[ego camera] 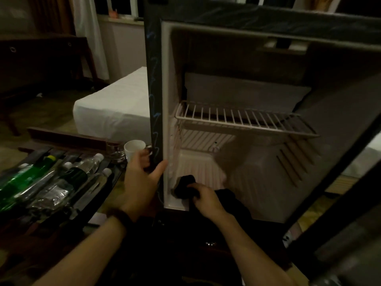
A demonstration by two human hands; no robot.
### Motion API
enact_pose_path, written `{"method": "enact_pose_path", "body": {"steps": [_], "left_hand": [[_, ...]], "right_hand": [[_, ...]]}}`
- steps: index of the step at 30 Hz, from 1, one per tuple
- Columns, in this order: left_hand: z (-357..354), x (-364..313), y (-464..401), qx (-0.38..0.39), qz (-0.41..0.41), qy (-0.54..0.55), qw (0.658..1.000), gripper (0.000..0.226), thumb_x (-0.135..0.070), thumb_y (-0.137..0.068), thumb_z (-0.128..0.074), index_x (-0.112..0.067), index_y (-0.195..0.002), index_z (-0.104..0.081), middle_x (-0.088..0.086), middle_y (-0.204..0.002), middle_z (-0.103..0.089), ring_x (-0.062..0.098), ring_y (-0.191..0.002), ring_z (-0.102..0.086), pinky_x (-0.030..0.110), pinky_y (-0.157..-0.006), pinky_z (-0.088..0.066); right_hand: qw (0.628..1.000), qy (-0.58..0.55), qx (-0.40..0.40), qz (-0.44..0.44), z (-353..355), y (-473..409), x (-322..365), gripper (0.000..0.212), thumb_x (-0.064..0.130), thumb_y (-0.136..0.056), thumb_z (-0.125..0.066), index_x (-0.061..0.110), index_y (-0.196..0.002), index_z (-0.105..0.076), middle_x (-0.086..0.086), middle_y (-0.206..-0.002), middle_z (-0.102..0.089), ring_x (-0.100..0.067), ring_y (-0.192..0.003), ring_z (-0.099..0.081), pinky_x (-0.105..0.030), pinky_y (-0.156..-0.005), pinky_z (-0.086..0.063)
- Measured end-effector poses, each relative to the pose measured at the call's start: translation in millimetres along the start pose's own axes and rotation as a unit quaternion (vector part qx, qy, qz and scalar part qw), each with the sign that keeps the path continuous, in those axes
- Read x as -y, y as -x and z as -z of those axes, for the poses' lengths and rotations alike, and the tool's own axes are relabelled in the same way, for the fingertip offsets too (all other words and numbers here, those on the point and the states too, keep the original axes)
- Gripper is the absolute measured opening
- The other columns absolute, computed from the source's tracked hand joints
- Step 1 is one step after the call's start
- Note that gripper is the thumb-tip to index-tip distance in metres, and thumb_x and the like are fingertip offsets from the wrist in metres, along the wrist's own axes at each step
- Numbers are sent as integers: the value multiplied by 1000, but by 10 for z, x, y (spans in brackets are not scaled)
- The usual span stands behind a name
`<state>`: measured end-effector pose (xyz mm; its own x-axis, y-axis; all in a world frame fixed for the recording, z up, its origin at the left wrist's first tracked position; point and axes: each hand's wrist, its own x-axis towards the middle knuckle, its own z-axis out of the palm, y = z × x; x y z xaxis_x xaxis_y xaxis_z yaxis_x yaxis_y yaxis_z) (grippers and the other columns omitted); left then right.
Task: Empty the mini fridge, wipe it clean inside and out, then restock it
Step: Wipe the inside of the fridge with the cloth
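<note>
at the far left, a dark tray (115,178) on the counter (103,205) is seen holding several bottles lying on their sides: a green bottle (22,180) with a yellow-green cap, and clear plastic bottles (61,188) with white caps beside it. what is inside the bottles cannot be told in the dim light. just behind the tray, a clear glass (115,151) and a white mug (134,149) are stood upright, touching or nearly so; nothing can be seen inside the mug. a white bed (115,104) is seen further back.

the left hand (142,182) is placed on the left front edge of the mini fridge (156,79), with the thumb laid against the pale inner frame and the fingers wrapped round the dark outer side; a dark band is worn at the wrist.

the mini fridge is stood open, and its inside is seen bare of goods: a white wire shelf (243,120) is fitted across the middle with nothing on it, and the ribbed pale floor below carries only the cloth. a dark cloth (185,186) is gripped in the right hand (206,199), fingers curled round it, and it is pressed at the lower left front corner of the fridge's inside, with more of the cloth trailing behind the wrist.

at the far right, the open door (350,223) is seen edge-on and blurred.
</note>
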<state>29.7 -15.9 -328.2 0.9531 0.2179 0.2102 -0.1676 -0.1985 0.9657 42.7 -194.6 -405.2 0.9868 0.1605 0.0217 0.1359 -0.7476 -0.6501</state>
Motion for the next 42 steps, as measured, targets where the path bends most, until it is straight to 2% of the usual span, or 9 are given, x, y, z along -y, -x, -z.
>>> {"method": "enact_pose_path", "body": {"steps": [3,6,10,15,22,27,33,35,42], "left_hand": [[-82,216,504,-86,6,-93,992,18,-18,-84,-65,-20,-91,-49,1,-90,-53,16,-80,-53,30,-71,-45],[-331,313,751,67,-63,-93,991,16,-17,-86,-62,-26,-81,-49,-5,-81,-55,12,-75,-56,23,-64,-44],[-711,-108,615,179,49,63,981,35,-21,-90,-56,-22,-122,-43,-5,-113,-54,10,-104,-52,15,-77,-40],[-943,-437,462,273,175,248,913,73,-47,-72,-67,-42,-135,-31,-1,-127,-50,21,-109,-55,39,-89,-50],[-1471,-517,186,354,102,111,923,24,-24,-78,-72,-17,-99,-63,5,-98,-67,19,-90,-64,35,-82,-53],[-1930,-337,154,291,-11,-4,957,10,-15,-87,-61,-15,-89,-51,-6,-81,-56,17,-82,-58,18,-58,-41],[-2335,-120,375,223,-36,-82,971,55,-27,-89,-58,-21,-138,-34,9,-137,-35,27,-126,-36,36,-104,-35],[-2431,-87,534,237,-55,-48,969,43,-30,-91,-54,-19,-131,-43,7,-131,-43,22,-121,-43,26,-95,-38],[-2630,101,574,328,196,164,910,24,-20,-92,-55,-14,-114,-50,9,-110,-61,19,-96,-59,20,-71,-47]], "right_hand": [[977,-148,-152,-36,266,225,130,31,-12,-84,-47,0,-110,-60,-4,-101,-60,-18,-100,-56,-1,-74,-35],[956,-203,-209,-15,496,407,279,30,-9,-82,-52,19,-91,-59,-3,-95,-62,-20,-96,-58,-25,-81,-44],[946,-231,-226,2,818,666,572,33,-2,-84,-58,31,-81,-54,8,-85,-62,-14,-89,-61,-30,-78,-48],[895,-352,-262,-82,1050,813,648,24,0,-86,-58,24,-86,-57,-6,-97,-66,-25,-94,-64,-48,-87,-52],[838,-420,-331,-114,1154,906,269,13,2,-87,-58,13,-91,-52,-5,-88,-64,-19,-79,-65,-29,-68,-54],[816,-350,-382,-255,1139,840,-236,8,16,-88,-62,16,-91,-55,-8,-95,-63,-19,-80,-60,-28,-66,-47],[782,-326,-441,-296,1002,757,-626,6,14,-90,-58,15,-93,-63,-9,-105,-63,-28,-103,-58,-46,-96,-44],[790,-303,-447,-291,982,707,-681,15,14,-92,-54,8,-100,-66,-13,-112,-62,-29,-108,-56,-47,-99,-42],[789,-352,-417,-284,1024,719,-780,32,-3,-92,-45,4,-119,-59,-12,-123,-56,-27,-117,-51,-42,-105,-38]]}}
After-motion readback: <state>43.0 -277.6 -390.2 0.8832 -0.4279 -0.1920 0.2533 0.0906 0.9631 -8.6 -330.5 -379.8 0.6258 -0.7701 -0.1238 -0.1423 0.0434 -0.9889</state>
